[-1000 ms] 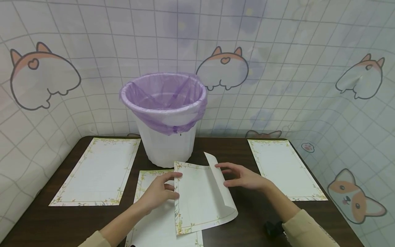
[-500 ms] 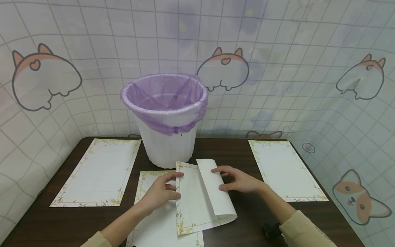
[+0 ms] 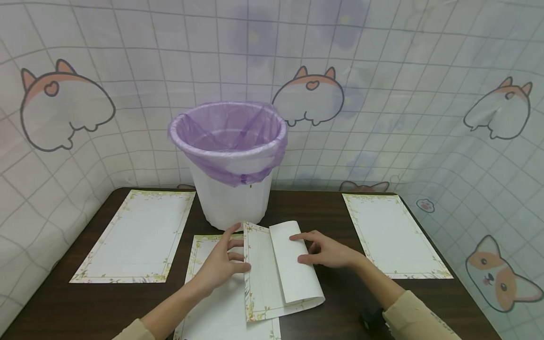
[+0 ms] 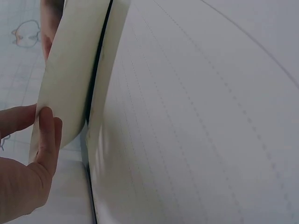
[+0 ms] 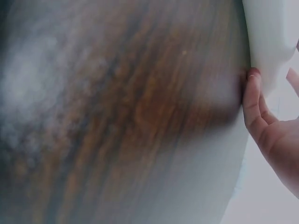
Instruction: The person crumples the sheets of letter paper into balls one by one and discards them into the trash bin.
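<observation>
A sheet of paper [image 3: 264, 278] with a yellow-green floral border is bent over in the head view, its right side curled leftward so the plain white back shows. My left hand [image 3: 221, 264] pinches its left edge with the thumb in front; in the left wrist view, fingers [image 4: 46, 135] lie against the underside. At the curled part, my right hand [image 3: 329, 250] grips the bend, index finger and thumb on the white back. Fingertips press the outer side of the bend in the right wrist view [image 5: 252, 88]. Beneath lies a second bordered sheet [image 3: 225, 307], partly covered.
A white bin [image 3: 231, 203] with a purple liner [image 3: 242, 175] stands behind the bent sheet. Bordered sheets lie at the left [image 3: 133, 241] and right [image 3: 395, 236] of the dark wooden table [image 3: 331, 307]. A patterned cloth [image 3: 382, 127] hangs behind it.
My right hand has brought the sheet's right side over to the left and lower, making a flatter fold. My left index finger has shifted up and away from the sheet's face.
</observation>
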`<state>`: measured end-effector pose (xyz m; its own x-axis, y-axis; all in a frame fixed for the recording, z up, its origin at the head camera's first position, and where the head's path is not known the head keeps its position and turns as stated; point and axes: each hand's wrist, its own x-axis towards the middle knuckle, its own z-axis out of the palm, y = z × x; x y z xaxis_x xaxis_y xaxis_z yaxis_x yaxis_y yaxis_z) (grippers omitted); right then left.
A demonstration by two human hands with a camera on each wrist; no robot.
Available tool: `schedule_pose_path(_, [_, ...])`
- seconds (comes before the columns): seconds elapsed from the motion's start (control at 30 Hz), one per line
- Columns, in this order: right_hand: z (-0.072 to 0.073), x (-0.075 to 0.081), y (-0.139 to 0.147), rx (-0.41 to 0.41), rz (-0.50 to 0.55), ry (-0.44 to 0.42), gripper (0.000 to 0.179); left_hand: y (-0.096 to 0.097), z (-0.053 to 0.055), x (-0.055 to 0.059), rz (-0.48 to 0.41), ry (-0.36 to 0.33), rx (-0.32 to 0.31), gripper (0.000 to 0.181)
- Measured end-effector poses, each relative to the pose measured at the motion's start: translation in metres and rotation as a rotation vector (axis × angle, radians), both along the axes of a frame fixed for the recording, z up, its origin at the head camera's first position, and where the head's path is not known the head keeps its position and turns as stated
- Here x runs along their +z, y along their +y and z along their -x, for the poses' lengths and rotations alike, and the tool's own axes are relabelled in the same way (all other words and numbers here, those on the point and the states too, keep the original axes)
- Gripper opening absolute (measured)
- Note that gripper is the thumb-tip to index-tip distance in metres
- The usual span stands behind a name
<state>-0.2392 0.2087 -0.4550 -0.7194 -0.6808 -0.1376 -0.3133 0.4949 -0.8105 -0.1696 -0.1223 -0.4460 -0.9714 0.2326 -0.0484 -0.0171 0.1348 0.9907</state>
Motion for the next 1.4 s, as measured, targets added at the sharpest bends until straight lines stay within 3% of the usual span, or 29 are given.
schedule_pose_path(0.1, [-0.001,-0.001,-0.001,0.006,0.005,0.000,0.057,0.001,0.000,-0.001,0.006,-0.007,0.012,0.100])
schedule_pose_path(0.4, [-0.001,-0.001,-0.002,-0.004,0.005,-0.025,0.048,0.002,-0.003,-0.005,0.000,0.017,-0.039,0.068])
schedule_pose_path(0.6, [-0.001,-0.001,-0.005,-0.009,0.017,-0.028,0.051,0.006,-0.001,-0.008,-0.042,-0.018,-0.045,0.064])
schedule_pose_path(0.83, [-0.004,-0.001,-0.010,-0.025,0.006,0.001,0.054,0.010,0.002,-0.014,-0.146,-0.054,-0.137,0.062])
schedule_pose_path(1.03, [-0.003,-0.005,-0.013,-0.038,-0.001,0.052,0.055,0.017,0.003,-0.013,-0.139,-0.059,-0.185,0.060])
schedule_pose_path(1.4, [-0.006,-0.007,-0.017,-0.052,0.001,0.077,0.057,0.031,0.007,-0.013,-0.094,-0.049,-0.206,0.048])
